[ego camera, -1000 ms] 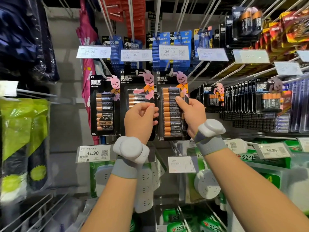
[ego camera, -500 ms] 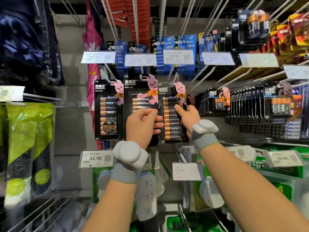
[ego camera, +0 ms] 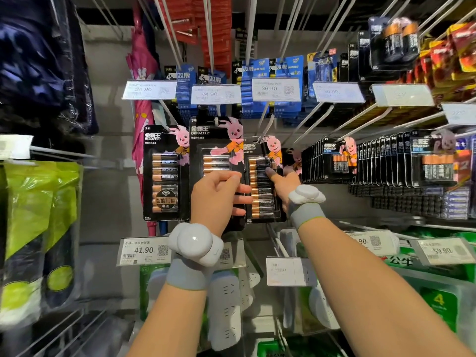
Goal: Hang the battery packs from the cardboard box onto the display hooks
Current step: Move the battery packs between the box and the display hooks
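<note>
a: how far along are we getting?
b: we're judging it about midway. our left hand (ego camera: 219,199) is curling its fingers round the short-row black blister battery pack (ego camera: 216,140), holding it upright at twelve o'clock. whether it's sitting on a hook, we cannot tell. our right hand (ego camera: 286,184) is pinching the tall-stack black blister battery pack (ego camera: 260,194) at one o'clock, thumb on the front. the pack's top is meeting the thin grey metal display hook (ego camera: 265,127), and we cannot tell if the hole is threading on.
a: and what's done?
b: a matching black pack with a wifi sticker (ego camera: 164,173) is hanging at eleven o'clock, and full rows of black packs (ego camera: 386,161) are hanging at two o'clock. the cardboard box is lying out of view, so we're not counting what's left.
a: the surroundings?
b: we're facing a grey shop wall of pegs, with white price tags (ego camera: 275,89) above, white power strips (ego camera: 226,305) at six o'clock and lime green pouches (ego camera: 38,215) at nine.
</note>
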Demonstrator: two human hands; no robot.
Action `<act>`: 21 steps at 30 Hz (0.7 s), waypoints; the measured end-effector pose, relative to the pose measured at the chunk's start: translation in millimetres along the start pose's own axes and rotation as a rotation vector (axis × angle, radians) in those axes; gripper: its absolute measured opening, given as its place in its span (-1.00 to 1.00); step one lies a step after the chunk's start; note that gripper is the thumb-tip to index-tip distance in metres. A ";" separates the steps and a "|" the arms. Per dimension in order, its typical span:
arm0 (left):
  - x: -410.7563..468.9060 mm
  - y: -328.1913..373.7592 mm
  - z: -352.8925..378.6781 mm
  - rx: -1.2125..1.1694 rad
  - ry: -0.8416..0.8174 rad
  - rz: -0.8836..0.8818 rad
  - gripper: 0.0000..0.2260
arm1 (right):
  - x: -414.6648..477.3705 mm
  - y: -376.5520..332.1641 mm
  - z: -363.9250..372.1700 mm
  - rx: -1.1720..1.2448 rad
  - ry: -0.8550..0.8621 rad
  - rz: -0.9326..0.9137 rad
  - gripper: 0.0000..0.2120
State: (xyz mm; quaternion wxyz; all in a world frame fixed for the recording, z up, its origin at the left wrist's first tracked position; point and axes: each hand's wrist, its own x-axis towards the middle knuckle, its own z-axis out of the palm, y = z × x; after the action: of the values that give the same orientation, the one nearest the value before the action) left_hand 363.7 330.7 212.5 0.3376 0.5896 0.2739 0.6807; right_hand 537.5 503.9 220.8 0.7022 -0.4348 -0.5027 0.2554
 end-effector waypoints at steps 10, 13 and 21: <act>-1.6 0.6 -1.7 0.025 -0.011 0.008 -0.91 | -39.0 -25.0 -0.9 -0.077 0.071 -0.015 -0.57; -1.2 0.7 -2.6 0.031 -0.014 0.014 -0.91 | -20.6 -12.9 -5.7 -0.194 0.084 0.009 -0.42; -4.0 0.6 -2.2 0.011 -0.034 0.003 -0.90 | -45.7 -30.5 -19.5 -0.299 0.143 0.012 -0.44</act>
State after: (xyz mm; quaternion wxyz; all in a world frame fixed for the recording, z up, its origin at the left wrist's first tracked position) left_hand 361.7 327.2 210.1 0.3379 0.6035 0.2708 0.6695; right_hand 536.6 445.7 222.9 0.6623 -0.5542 -0.4813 0.1503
